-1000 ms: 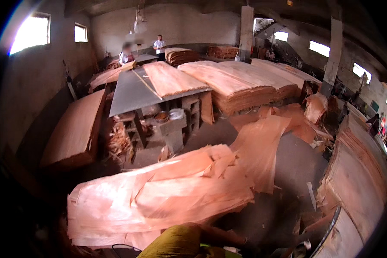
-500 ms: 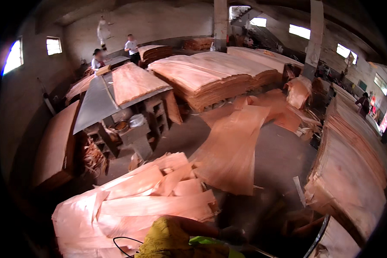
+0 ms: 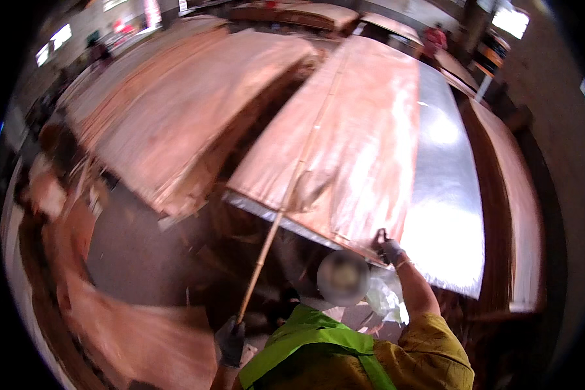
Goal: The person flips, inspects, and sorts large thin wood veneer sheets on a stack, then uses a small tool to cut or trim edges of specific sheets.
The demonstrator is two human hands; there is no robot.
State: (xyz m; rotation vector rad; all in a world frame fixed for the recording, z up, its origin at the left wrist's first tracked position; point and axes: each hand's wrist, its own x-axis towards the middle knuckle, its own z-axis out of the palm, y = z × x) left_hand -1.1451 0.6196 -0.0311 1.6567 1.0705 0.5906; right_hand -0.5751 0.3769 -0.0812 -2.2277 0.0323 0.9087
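My left hand (image 3: 231, 339), in a dark glove, is closed round the lower end of a long bamboo pole (image 3: 261, 259). The pole slants up and away across a reddish wood veneer sheet (image 3: 370, 123). That sheet lies on a table with a shiny metal top (image 3: 445, 214), whose right side shows bare. My right hand (image 3: 390, 249), gloved too, is at the near edge of the veneer, by the border with the metal. Its fingers look bent, but whether they pinch the sheet cannot be made out.
A tall veneer stack (image 3: 195, 123) stands left of the table, and another stack (image 3: 517, 214) stands close on the right. Loose veneer (image 3: 143, 338) lies on the floor at lower left. Crumpled clear plastic (image 3: 387, 296) is below the table's near edge. A person (image 3: 435, 39) is at the far end.
My view has swung round from the room with several stacks to this metal-topped table. The bamboo pole and both my hands now show clearly, with the right arm reaching to the table's near edge.
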